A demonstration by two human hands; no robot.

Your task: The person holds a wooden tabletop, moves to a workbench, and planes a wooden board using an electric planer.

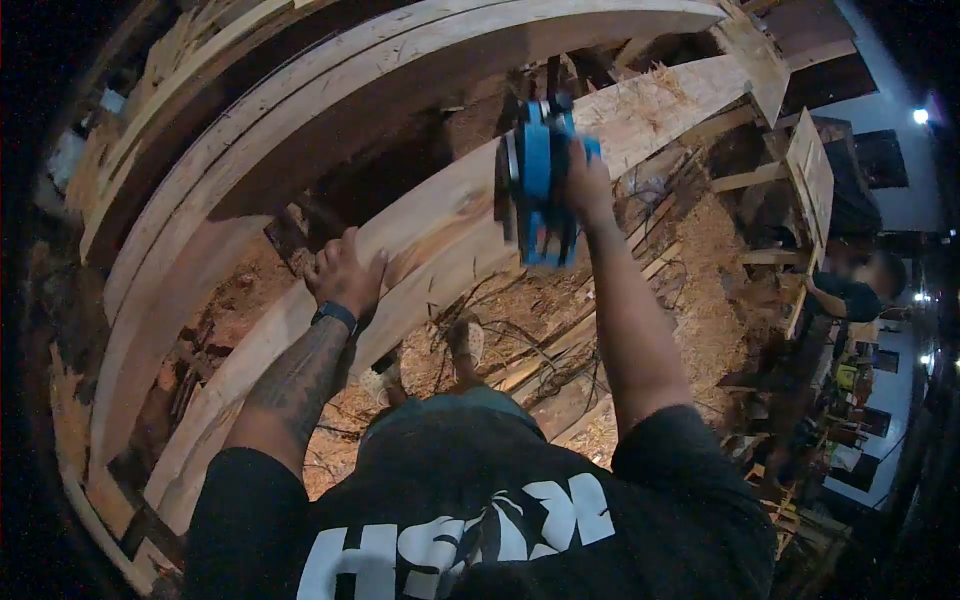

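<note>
My right hand point(588, 185) is closed around the handle of a blue and black electric planer point(540, 165), blurred by motion. The planer is over a long pale wooden plank point(440, 215) that runs diagonally across the view; whether it touches the wood I cannot tell. Farther down the same plank, my left hand point(348, 275) lies on its far edge with the fingers spread, a dark watch point(336, 317) on the wrist. Curly wood shavings point(650, 95) lie on the plank beyond the planer.
Thick curved timbers point(330, 95) stand along the far left side. Shavings, sticks and a dark cable point(530, 345) lie around my feet point(467, 340). Wooden boards point(810, 180) stand at the right, where another person point(850, 290) is near a cluttered area.
</note>
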